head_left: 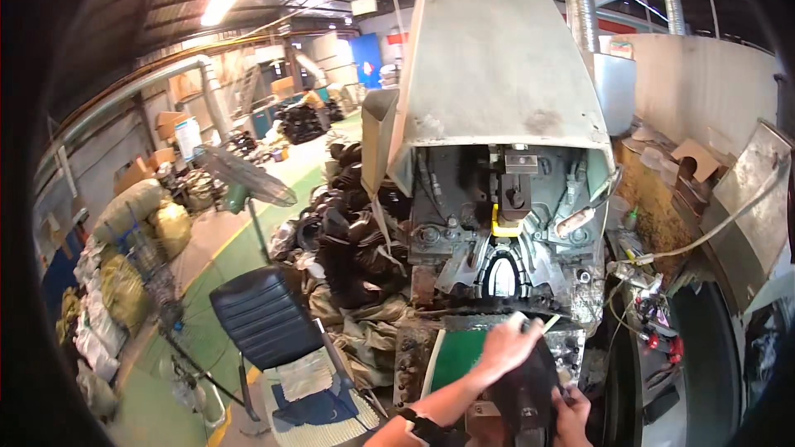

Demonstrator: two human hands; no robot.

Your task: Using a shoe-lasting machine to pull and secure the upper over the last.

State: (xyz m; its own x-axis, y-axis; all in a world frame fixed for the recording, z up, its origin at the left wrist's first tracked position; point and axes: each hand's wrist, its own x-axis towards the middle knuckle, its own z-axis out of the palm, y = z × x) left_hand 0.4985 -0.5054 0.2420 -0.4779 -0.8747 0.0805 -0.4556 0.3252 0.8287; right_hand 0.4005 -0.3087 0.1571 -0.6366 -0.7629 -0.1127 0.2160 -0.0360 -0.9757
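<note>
In front of the machine's lower opening, my left hand (507,349) is closed, with a small white piece (517,320) and a thin pale strip (550,324) at its fingers. What exactly it grips is unclear. Below it lies a dark, boot-like shape (530,389), probably a black boot, partly blurred. My right hand (571,414) has its fingers curled at the boot's right edge, close to a small tan bit. Ahead stands a grey-hooded machine (505,66) with a yellow part (505,223) above a bright arch-shaped clamp (502,275).
A green pad (455,356) lies left of the boot. A black chair (257,314) stands at the left, beside a heap of black boots (348,240). On the right, a bench holds tools with red handles (662,346). A fan (248,175) and sacks stand farther left.
</note>
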